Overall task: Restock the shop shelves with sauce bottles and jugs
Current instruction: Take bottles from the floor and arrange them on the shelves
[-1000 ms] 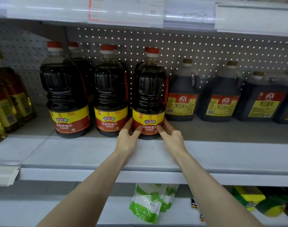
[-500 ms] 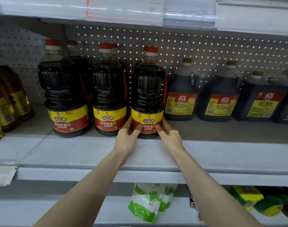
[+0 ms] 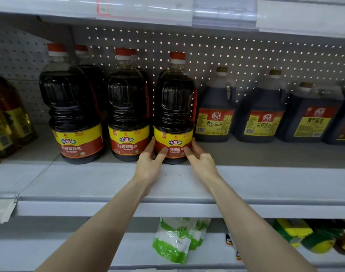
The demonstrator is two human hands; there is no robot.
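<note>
1. Almost nothing has moved since half a second ago. Both hands stay at the foot of the red-capped soy sauce bottle (image 3: pixel 174 107), which stands in the same spot.
2. The left hand (image 3: pixel 149 163) grips the bottle's left side. Its fingers curl round the yellow-and-red label and its thumb lies on the front.
3. The right hand (image 3: pixel 201 160) grips the right side the same way, with its thumb on the label's lower right.
4. The bottle stands upright on the grey shelf (image 3: pixel 89 183), set back from the front edge.
5. A matching bottle (image 3: pixel 128 107) stands just to its left, with a third bottle (image 3: pixel 69 103) beyond that. More red caps show behind them.
6. To the right and deeper in, dark soy sauce jugs (image 3: pixel 214 110) with beige caps line the pegboard (image 3: pixel 246 55).
7. Amber oil bottles (image 3: pixel 8 118) stand at the far left. Green-and-white pouches (image 3: pixel 173 240) show on the level below.
</note>
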